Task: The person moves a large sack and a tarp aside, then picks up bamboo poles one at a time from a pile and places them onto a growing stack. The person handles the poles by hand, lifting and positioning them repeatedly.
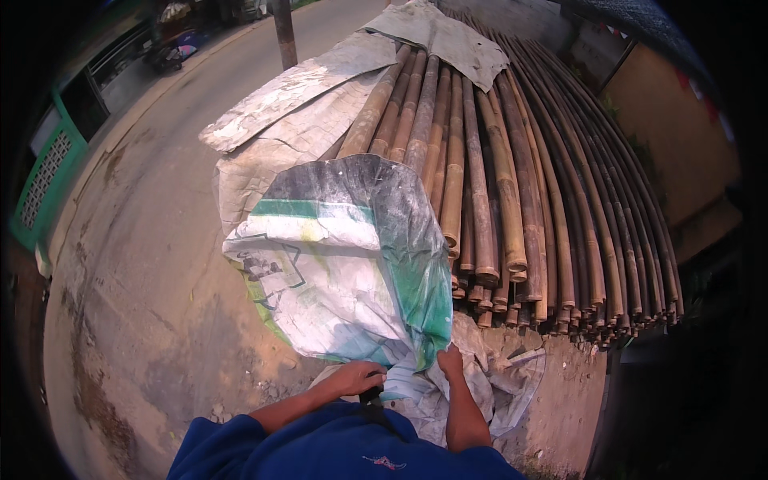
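A large plastic sack (328,248), white with green and dark grey bands, is spread out and bulging in front of me. My right hand (451,360) is closed on its green lower right corner. At the sack's lower edge my left hand (358,378) is bent inward with curled fingers, apparently pinching the edge; the fingertips are partly hidden. A black strap (372,396) shows just beneath the left hand. Behind the sack lies a big stack of brown bamboo poles (488,192), their cut ends facing me.
Pale worn sheets (296,96) cover the stack's far and left parts. Crumpled sheeting (504,384) lies on the ground by my right arm. A road (160,200) runs along the left, with a post (284,36) beyond and a green gate (50,176) at the far left.
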Tool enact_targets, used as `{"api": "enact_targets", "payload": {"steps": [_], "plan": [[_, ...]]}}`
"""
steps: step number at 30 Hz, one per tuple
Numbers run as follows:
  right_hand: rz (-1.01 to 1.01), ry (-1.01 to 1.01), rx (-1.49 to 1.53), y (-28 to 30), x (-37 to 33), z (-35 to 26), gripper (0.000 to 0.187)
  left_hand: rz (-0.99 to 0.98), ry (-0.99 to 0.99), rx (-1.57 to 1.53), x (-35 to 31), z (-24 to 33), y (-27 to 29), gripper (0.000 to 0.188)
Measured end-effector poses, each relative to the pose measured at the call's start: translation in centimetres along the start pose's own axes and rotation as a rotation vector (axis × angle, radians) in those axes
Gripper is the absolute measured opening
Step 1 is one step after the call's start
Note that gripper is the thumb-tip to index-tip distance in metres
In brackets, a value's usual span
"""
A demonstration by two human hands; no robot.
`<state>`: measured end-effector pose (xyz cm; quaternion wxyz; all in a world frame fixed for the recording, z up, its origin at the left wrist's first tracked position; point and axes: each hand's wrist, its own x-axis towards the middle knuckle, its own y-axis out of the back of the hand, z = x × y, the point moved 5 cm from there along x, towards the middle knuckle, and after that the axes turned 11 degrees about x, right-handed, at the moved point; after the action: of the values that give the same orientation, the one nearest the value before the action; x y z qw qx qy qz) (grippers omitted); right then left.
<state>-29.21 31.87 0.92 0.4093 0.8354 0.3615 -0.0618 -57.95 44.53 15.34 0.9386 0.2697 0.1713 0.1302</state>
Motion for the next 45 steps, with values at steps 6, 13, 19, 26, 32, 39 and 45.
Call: {"api": "enact_targets", "payload": {"steps": [6,13,19,26,32,39,45], "plan": [[0.456,-0.513,0.194,7.2,-14.3,21.7,0.036,0.478,0.2,-0.169,-1.6,-1.5,6.0,0.033],[0.566,-0.606,0.508,5.7,-21.1,28.4,0.032,0.647,0.279,-0.459,0.3,-5.2,7.6,0.036],[0.623,-0.368,0.661,6.4,-18.6,27.3,0.029,0.753,0.222,-0.682,3.1,-6.0,12.1,0.039],[0.65,-0.543,0.78,6.1,-16.3,22.1,0.033,0.91,0.406,-0.793,7.4,-14.0,22.5,0.046],[0.574,-0.464,0.456,2.9,-14.0,14.6,0.049,0.934,0.534,-1.339,13.2,-25.9,29.8,0.081],[0.703,-0.42,0.418,-1.2,-15.9,9.8,0.056,0.935,0.503,-1.901,20.0,-31.8,32.4,0.114],[0.224,-0.78,0.174,-3.4,-19.5,11.3,0.051,1.157,0.397,-2.191,21.5,-33.1,36.1,0.095]]}}
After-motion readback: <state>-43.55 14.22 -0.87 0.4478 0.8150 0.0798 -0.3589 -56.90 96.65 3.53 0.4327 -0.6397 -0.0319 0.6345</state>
